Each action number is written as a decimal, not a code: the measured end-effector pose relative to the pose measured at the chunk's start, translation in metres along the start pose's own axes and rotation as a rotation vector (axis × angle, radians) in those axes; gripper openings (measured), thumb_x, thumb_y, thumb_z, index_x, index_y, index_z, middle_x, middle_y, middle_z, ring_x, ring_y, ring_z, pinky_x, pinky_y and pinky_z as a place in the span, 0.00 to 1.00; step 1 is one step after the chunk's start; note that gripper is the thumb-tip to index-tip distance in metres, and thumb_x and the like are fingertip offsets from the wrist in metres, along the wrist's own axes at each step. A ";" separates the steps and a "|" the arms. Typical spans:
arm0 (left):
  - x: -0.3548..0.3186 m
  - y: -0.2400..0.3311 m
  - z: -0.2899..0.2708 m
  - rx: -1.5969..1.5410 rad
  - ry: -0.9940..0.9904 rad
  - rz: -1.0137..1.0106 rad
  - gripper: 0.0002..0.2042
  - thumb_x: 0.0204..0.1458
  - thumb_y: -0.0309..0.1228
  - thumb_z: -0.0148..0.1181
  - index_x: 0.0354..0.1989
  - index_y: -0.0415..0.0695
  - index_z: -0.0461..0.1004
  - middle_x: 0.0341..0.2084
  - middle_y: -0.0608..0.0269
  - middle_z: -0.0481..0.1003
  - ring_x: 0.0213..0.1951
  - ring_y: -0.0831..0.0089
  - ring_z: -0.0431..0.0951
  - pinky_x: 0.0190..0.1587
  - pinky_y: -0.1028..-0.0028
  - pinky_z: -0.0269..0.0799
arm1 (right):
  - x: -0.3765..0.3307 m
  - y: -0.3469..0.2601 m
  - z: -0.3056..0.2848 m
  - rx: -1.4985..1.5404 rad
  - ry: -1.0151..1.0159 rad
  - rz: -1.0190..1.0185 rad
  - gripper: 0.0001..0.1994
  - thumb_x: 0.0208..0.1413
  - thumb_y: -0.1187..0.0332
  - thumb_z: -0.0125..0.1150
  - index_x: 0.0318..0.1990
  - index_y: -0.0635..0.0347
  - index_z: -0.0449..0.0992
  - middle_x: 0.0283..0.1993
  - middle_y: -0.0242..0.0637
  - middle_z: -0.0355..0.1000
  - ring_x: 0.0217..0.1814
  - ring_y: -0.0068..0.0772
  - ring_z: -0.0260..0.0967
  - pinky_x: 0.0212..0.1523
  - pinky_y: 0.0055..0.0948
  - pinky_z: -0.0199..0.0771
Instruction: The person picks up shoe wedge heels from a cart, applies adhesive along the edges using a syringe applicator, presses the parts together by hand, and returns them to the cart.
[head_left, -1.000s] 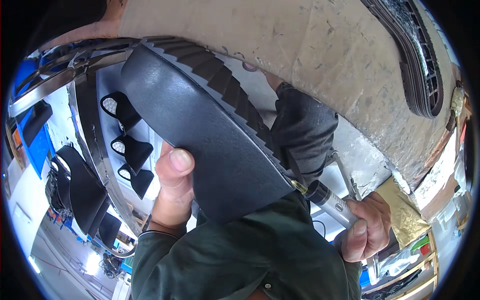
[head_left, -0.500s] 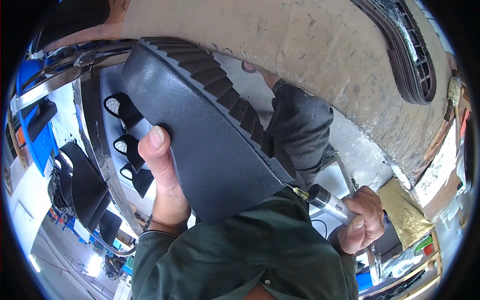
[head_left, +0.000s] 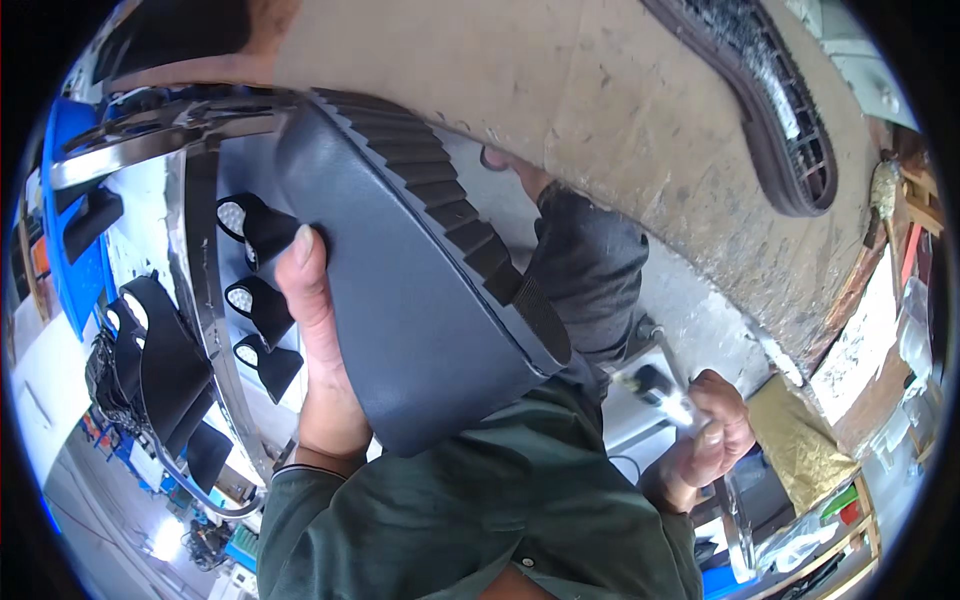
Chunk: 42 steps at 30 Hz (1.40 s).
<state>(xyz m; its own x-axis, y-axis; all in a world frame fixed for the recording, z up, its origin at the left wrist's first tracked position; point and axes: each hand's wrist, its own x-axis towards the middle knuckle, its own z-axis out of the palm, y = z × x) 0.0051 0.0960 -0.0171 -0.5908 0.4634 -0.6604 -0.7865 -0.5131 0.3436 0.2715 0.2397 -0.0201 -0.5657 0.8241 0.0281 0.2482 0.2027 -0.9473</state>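
My left hand (head_left: 312, 310) grips a black leather shoe (head_left: 420, 310) at its left side, thumb along the leather and the other fingers hidden behind it. The shoe is tilted, with its dark ridged sole (head_left: 440, 185) facing up and to the right. In my closed right hand (head_left: 712, 440) is a silver and black cylindrical tool with a thin tip (head_left: 658, 388), smeared by motion. That tip points toward the sole's near end but is apart from it.
A worn workbench (head_left: 560, 90) spans the far side, bearing a loose dark sole (head_left: 765, 130). At left, a metal rack (head_left: 195, 270) stands beside black shoe uppers (head_left: 170, 350). A brush (head_left: 884, 190) and a gold bag (head_left: 800, 450) are at right. Below the bench shows a grey trouser leg (head_left: 595, 260).
My right hand has drawn the tool away from the shoe's near end, where its tip was at the sole edge. The shoe has turned slightly in my left hand. The view has shifted a little.
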 end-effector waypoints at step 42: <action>-0.014 0.507 -0.145 1.047 0.865 0.404 0.25 0.44 0.52 0.56 0.44 0.47 0.72 0.41 0.55 0.75 0.42 0.59 0.75 0.45 0.53 0.68 | 0.123 -0.051 0.132 0.064 0.086 -0.682 0.15 0.61 0.68 0.50 0.47 0.74 0.71 0.51 0.53 0.69 0.49 0.45 0.70 0.50 0.38 0.71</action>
<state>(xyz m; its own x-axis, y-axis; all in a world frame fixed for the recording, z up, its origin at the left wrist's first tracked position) -0.3593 -0.2755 0.0700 -0.8096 -0.3620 -0.4621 -0.5854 0.4399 0.6811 0.0855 0.2611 -0.0106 -0.5139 0.5629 0.6473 -0.1898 0.6613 -0.7257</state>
